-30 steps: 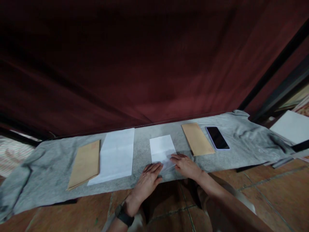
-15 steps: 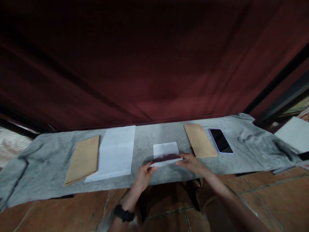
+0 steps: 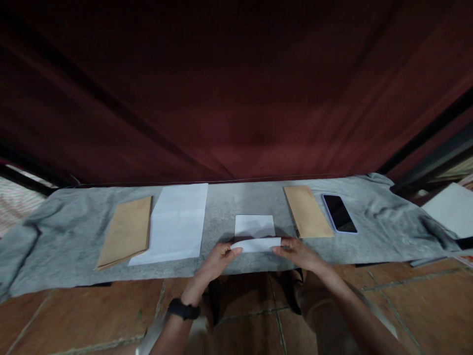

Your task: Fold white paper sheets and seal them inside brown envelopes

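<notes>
A small white sheet of paper (image 3: 254,227) lies in the middle of a grey cloth (image 3: 229,204), with its near edge lifted and folded up. My left hand (image 3: 218,259) pinches the left corner of that raised edge. My right hand (image 3: 295,250) pinches the right corner. A dark watch sits on my left wrist. Both hands are at the near edge of the cloth, just in front of me.
To the left lie a larger white sheet (image 3: 175,224) and a brown envelope (image 3: 127,230). To the right lie another brown envelope (image 3: 306,212) and a dark phone (image 3: 339,213). A dark red curtain (image 3: 236,88) hangs behind. Brown floor tiles (image 3: 74,315) lie below; white paper (image 3: 449,207) far right.
Both hands went from lying flat on the paper's near edge to pinching its corners and lifting that edge up off the cloth and folding it toward the far side.
</notes>
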Action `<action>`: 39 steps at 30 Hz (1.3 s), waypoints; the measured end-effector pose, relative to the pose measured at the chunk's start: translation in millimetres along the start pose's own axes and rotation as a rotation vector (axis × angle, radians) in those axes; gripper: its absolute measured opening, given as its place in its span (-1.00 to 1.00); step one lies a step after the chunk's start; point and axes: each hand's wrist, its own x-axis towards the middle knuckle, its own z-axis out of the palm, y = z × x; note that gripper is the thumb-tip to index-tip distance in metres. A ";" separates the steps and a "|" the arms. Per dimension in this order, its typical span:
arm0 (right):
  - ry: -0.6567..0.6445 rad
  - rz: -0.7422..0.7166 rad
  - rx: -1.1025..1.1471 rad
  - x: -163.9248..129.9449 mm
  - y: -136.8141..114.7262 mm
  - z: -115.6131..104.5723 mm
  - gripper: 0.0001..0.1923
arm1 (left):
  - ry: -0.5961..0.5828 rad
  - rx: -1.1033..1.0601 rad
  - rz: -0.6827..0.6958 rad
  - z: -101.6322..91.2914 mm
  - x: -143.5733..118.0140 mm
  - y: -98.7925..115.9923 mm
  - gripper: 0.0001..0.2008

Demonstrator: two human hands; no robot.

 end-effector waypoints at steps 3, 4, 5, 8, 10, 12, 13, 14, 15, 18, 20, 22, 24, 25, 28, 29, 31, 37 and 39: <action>0.054 0.022 0.013 2.5 5.2 3.4 -0.66 | 0.073 -0.014 -0.023 3.8 2.7 0.7 -0.59; 0.080 0.024 0.008 3.7 7.6 4.5 -0.66 | 0.085 -0.018 -0.021 5.3 3.8 1.7 -0.61; 0.103 0.029 -0.003 4.8 10.3 5.4 -0.67 | 0.084 -0.021 -0.018 6.8 5.2 3.0 -0.63; 0.118 0.041 -0.044 8.2 18.3 7.2 -0.68 | 0.101 -0.037 0.001 12.2 10.3 8.0 -0.69; 0.134 0.070 -0.076 11.2 22.0 7.8 -0.65 | 0.183 -0.010 -0.019 17.1 14.4 11.9 -0.74; 0.175 0.114 -0.134 15.4 23.3 8.6 -0.62 | 0.288 0.078 -0.082 22.4 18.4 16.1 -0.79; 0.197 0.137 -0.176 17.7 23.0 9.3 -0.63 | 0.331 0.131 -0.116 24.7 20.3 18.2 -0.81; 0.217 0.158 -0.221 20.1 22.0 10.1 -0.64 | 0.363 0.176 -0.140 26.4 22.1 20.1 -0.82; 0.233 0.175 -0.266 22.4 20.6 11.2 -0.65 | 0.384 0.208 -0.156 27.5 23.8 21.8 -0.83; 0.272 0.232 -0.389 28.6 14.8 15.1 -0.68 | 0.387 0.259 -0.198 26.9 28.9 25.0 -0.88; 0.286 0.274 -0.457 32.1 11.0 17.4 -0.67 | 0.370 0.306 -0.239 25.1 31.8 26.4 -0.88; 0.292 0.318 -0.510 35.1 7.7 18.7 -0.65 | 0.363 0.365 -0.283 23.9 33.9 28.0 -0.84; 0.290 0.357 -0.547 37.5 5.1 18.9 -0.63 | 0.371 0.412 -0.321 23.8 35.3 30.1 -0.81; 0.287 0.371 -0.560 38.6 4.0 18.6 -0.62 | 0.374 0.429 -0.337 24.0 35.8 31.2 -0.81; 0.286 0.385 -0.579 41.3 1.7 17.0 -0.60 | 0.379 0.455 -0.357 24.6 37.3 34.9 -0.78; 0.290 0.385 -0.579 42.3 1.3 16.4 -0.59 | 0.381 0.460 -0.359 24.6 38.0 36.2 -0.77; 0.299 0.388 -0.579 44.6 0.7 14.9 -0.58 | 0.391 0.465 -0.362 24.4 39.5 38.9 -0.77; 0.323 0.393 -0.583 53.6 -0.6 9.6 -0.58 | 0.416 0.392 -0.366 21.4 46.8 37.2 -0.76; 0.326 0.402 -0.574 56.2 -1.5 8.1 -0.57 | 0.408 0.314 -0.322 18.3 49.0 31.9 -0.76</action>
